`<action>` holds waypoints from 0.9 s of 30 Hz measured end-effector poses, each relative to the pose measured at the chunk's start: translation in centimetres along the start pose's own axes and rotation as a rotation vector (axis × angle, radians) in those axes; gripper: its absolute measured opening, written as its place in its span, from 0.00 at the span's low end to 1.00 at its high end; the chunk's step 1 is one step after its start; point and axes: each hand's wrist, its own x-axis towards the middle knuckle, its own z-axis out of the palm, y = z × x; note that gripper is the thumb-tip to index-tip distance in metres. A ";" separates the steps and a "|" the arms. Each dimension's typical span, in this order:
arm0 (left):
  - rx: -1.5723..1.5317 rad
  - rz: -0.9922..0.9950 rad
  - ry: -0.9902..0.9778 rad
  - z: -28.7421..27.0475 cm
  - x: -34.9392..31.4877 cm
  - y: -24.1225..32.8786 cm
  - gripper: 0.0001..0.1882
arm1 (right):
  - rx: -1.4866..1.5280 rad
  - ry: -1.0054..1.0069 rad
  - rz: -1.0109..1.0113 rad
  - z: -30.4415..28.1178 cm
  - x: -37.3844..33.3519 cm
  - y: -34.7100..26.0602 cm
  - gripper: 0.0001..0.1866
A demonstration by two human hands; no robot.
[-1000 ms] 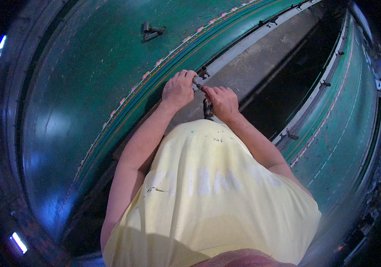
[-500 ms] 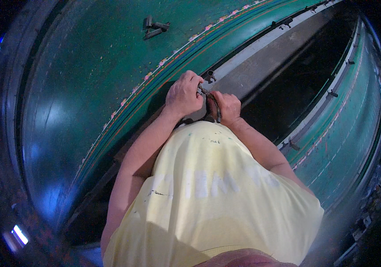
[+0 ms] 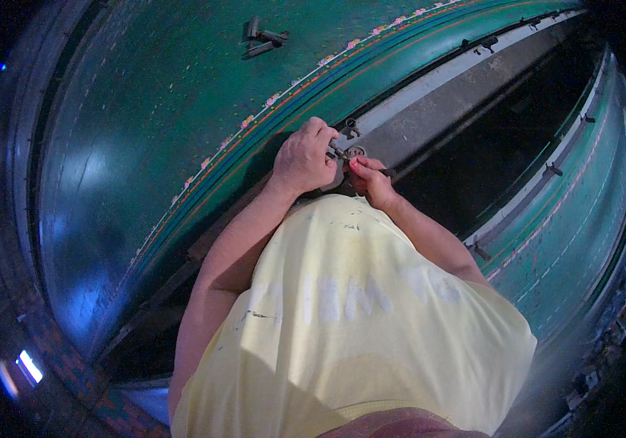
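My left hand (image 3: 306,156) is closed, its fingers curled at the edge of the long green table, on a small dark metal fitting (image 3: 336,150). Close beside it on the right, my right hand (image 3: 373,182) is closed in a pinch at the same fitting. A short dark end (image 3: 387,173) pokes out past the right fingers; what it belongs to is mostly hidden. Just beyond the hands, a small metal clamp (image 3: 351,129) sits on the pale rail (image 3: 401,101).
The green table (image 3: 152,124) carries a printed strip of pink flowers (image 3: 273,98) and coloured lines. A dark metal piece (image 3: 263,40) lies on it. A dark gap (image 3: 474,153) separates it from a second green table (image 3: 569,233) at right, with clamps along its rail.
My right hand has turned, its thumb now showing on top and a dark end sticking out to its right. The left hand stays nearly in place. The view has shifted slightly.
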 end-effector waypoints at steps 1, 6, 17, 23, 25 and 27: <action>0.006 0.007 0.005 0.0 0.0 -0.1 0.24 | -0.099 0.024 -0.052 0.3 0.0 -0.1 0.13; 0.021 0.041 0.005 0.4 0.0 -1.1 0.27 | -0.371 0.146 -0.347 0.0 0.9 2.5 0.12; 0.126 -0.280 -0.048 -1.7 -1.4 -0.9 0.26 | -0.667 0.521 -0.738 -6.9 -1.2 -0.1 0.24; 0.134 -0.260 -0.051 -2.4 -1.7 -1.1 0.28 | -0.710 0.351 -0.835 -5.8 -0.8 -5.6 0.27; 0.156 -0.253 -0.070 -1.5 -2.1 -1.7 0.27 | -0.654 0.192 -0.739 -5.4 -1.1 -7.0 0.26; 0.156 -0.275 -0.103 -0.9 -2.6 -2.0 0.27 | -0.667 0.040 -0.602 -5.8 -0.9 -7.3 0.24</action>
